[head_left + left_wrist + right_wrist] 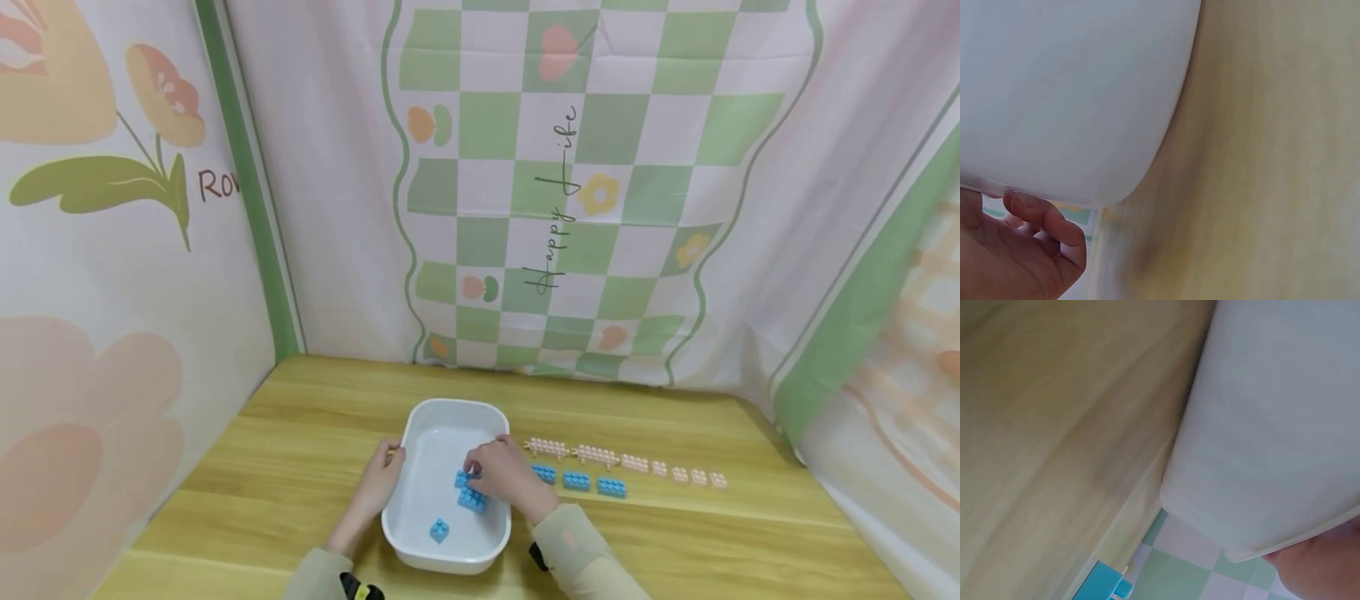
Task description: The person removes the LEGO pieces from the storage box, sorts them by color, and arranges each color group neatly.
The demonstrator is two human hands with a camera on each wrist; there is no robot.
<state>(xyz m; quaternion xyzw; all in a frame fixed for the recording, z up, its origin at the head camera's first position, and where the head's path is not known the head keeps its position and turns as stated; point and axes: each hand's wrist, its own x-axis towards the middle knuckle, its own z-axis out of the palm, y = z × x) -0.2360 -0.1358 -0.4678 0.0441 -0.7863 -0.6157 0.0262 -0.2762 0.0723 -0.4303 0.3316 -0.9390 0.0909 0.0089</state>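
A white plastic tub (420, 550) stands on the table with several blue toy bricks inside. My left hand (381, 479) grips the tub's left rim; in the left wrist view its curled fingers (1054, 225) are at the edge. Over the right rim reaches my right hand (504, 473), its fingertips pinching a small blue brick (462, 479) that they partly cover. Just below that brick is a larger blue brick (472, 500). Another small blue brick (439, 530) lies apart near the tub's front. In the right wrist view the tub's wall (1266, 425) hides the fingertips.
Right of the tub, a row of pale pink bricks (596, 455) runs along the wooden table (712, 542). In front of them sit several blue bricks (576, 481), the nearest close to my right wrist. Patterned curtains (555, 192) hang behind and at both sides.
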